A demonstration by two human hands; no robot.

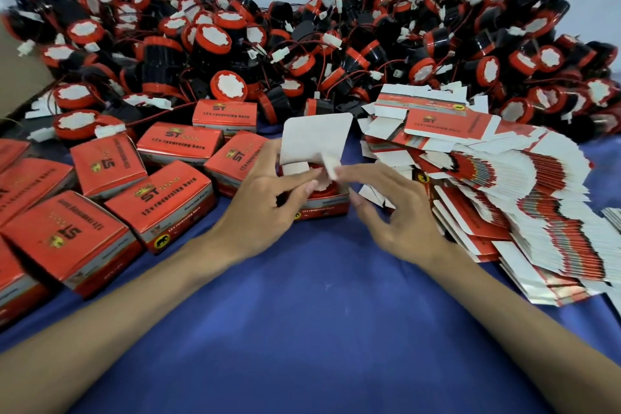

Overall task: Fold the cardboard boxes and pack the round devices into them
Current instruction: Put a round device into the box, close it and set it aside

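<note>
An open red cardboard box (322, 207) stands on the blue cloth at the centre, its white lid flap (316, 138) raised. A round red device (324, 190) sits inside it, partly hidden by my fingers. My left hand (268, 198) rests against the box's left side, its fingers on a small white side flap. My right hand (389, 208) is at the box's right side, its fingertips touching the other small white flap (332, 168). A big heap of round red and black devices (302, 40) with wires fills the back.
Several closed red boxes (161, 202) lie at the left. A fanned stack of flat unfolded boxes (504, 198) lies at the right. The blue cloth (319, 329) covers the table in front. A brown carton edge (20, 77) shows at far left.
</note>
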